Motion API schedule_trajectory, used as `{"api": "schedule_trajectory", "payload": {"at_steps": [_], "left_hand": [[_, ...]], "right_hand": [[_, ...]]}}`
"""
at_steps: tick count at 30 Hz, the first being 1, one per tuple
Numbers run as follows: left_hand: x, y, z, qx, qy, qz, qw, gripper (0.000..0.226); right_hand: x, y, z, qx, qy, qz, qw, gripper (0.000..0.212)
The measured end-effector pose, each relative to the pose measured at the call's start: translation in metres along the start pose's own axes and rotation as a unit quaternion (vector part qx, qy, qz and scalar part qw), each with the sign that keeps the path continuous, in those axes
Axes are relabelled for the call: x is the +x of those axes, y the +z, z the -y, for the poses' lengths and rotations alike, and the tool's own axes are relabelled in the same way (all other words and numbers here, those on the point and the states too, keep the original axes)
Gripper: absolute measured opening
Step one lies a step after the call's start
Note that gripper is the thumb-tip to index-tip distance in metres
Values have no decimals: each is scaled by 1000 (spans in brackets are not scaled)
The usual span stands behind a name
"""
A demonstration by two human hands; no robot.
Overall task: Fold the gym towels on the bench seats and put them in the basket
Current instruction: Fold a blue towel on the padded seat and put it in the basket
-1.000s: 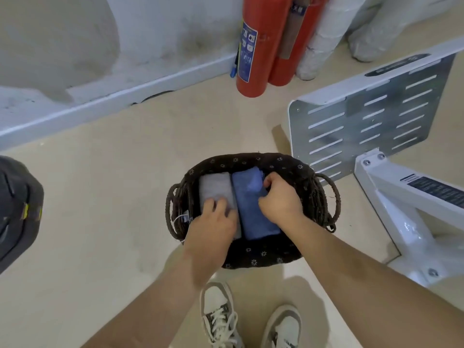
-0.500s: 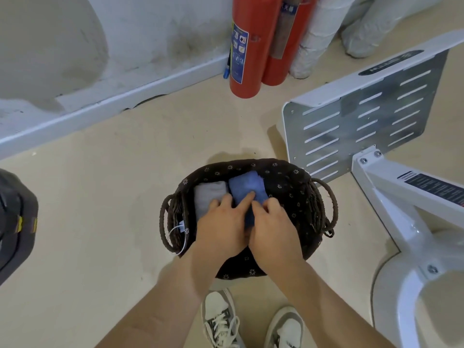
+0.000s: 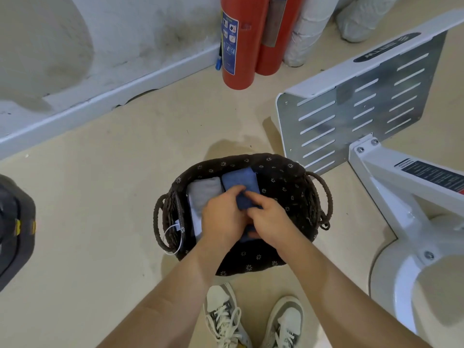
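Observation:
A dark woven basket (image 3: pixel 283 177) with a flower-print lining and rope handles stands on the floor in front of my feet. Inside it a folded grey towel (image 3: pixel 203 192) lies on the left and a folded blue towel (image 3: pixel 239 182) lies beside it on the right. My left hand (image 3: pixel 222 217) and my right hand (image 3: pixel 270 219) are both down in the basket, side by side, fingers pinching the near part of the blue towel. The hands cover the near halves of both towels.
A white gym machine frame (image 3: pixel 401 187) with a slotted metal plate (image 3: pixel 351 114) stands close on the right. Two red fire extinguishers (image 3: pixel 241 43) lean at the wall behind. A dark padded object (image 3: pixel 12 229) sits at the left edge. My shoes (image 3: pixel 223 312) are below the basket.
My left hand moved off the grey towel to the blue one. Both hands came together on the blue towel and their fingers now pinch it.

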State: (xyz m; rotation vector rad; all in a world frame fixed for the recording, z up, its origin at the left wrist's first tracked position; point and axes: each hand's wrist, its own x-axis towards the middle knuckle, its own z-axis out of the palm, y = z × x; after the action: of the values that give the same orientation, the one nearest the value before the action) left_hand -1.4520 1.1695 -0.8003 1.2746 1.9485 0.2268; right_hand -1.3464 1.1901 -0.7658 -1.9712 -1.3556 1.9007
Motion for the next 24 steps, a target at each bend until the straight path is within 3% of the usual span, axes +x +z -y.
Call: {"api": "schedule_trajectory", "payload": {"at_steps": [4, 8, 12, 14, 19, 24], "left_hand": [[-8, -7, 6, 96, 34, -51, 994, 46], [-14, -1, 7, 174, 137, -104, 970, 44], [-8, 4, 13, 256, 132, -2, 958, 74], [-6, 1, 8, 285, 116, 18, 951, 78], [-40, -36, -20, 222, 112, 14, 969, 60], [-143, -116, -85, 34, 82, -19, 996, 29]], "right_hand": [[0, -9, 7, 120, 70, 8, 990, 39], [-6, -7, 1, 298, 122, 52, 945, 43], [-7, -11, 0, 343, 140, 38, 928, 51], [-16, -15, 6, 341, 142, 24, 929, 47], [-75, -40, 30, 284, 123, -19, 951, 44], [-184, -78, 74, 248, 71, -18, 966, 35]]}}
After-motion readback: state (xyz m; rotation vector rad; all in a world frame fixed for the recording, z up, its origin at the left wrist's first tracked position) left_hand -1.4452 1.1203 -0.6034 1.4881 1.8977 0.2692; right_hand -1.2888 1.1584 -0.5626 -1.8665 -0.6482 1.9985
